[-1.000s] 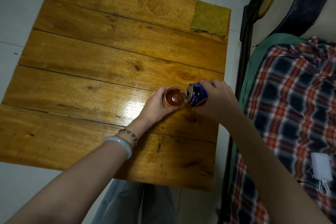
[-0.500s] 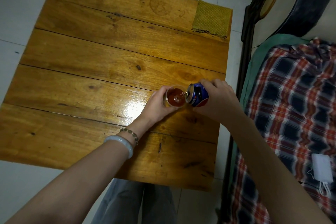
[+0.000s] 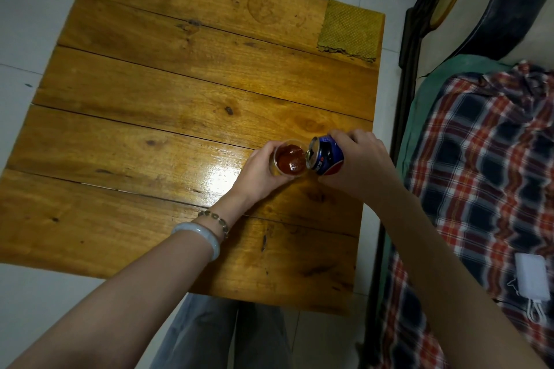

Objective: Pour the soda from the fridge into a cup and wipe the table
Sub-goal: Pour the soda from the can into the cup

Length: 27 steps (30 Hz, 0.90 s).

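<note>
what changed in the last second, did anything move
Little: the soda in the cup looks darker and fuller. The left hand still holds the cup, the right hand still tilts the can at its rim; the cloth stays on the table's far corner.

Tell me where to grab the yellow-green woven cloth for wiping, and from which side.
Pinch the yellow-green woven cloth at its near, frayed edge, coming from above on the person's side. It lies flat at the far right corner of the wooden plank table, so nothing sticks up to grasp; that ragged edge probably lifts easiest.
</note>
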Motion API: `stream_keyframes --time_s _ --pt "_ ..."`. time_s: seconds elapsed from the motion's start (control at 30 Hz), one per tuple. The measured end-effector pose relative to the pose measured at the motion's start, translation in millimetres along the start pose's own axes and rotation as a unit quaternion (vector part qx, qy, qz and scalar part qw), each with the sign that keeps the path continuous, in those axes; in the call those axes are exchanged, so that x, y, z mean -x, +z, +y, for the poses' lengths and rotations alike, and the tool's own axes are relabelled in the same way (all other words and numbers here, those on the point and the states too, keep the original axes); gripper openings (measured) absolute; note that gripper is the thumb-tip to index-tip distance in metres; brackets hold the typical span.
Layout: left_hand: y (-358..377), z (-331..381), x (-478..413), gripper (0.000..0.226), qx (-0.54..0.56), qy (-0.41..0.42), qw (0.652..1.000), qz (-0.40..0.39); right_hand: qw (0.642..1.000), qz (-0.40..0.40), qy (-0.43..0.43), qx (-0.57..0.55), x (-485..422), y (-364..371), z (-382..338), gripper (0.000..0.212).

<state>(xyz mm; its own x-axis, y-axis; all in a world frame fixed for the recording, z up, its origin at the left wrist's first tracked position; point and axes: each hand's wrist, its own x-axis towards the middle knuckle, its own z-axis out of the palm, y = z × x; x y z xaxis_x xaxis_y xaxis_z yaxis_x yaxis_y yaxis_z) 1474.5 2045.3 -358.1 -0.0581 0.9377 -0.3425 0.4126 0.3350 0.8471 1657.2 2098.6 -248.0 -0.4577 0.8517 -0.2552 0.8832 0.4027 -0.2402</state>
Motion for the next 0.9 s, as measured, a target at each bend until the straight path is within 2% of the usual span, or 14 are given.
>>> stream_keyframes --time_s 0.3,0.53,0.77,0.9 --pt "1.4 -4.9 -1.1 0.069 -0.006 0.001 1.0 0.0 1.0 0.001 -0.004 0.0 0.4 1.5 0.5 0.07" --pt "-1.8 -1.2 2.9 0.068 -0.031 0.025 0.999 0.0 0.999 -0.01 0.013 -0.052 -1.0 8.1 2.5 0.074" --pt "-18.6 -7.5 16.9 0.084 -0.05 0.008 0.999 0.006 0.978 -0.022 0.042 -0.204 0.5 9.5 2.8 0.065" --pt "-39.6 4.7 32.3 0.08 -0.032 0.009 0.999 0.031 0.944 0.008 0.055 -0.326 7.7 -6.3 -5.7 0.061"
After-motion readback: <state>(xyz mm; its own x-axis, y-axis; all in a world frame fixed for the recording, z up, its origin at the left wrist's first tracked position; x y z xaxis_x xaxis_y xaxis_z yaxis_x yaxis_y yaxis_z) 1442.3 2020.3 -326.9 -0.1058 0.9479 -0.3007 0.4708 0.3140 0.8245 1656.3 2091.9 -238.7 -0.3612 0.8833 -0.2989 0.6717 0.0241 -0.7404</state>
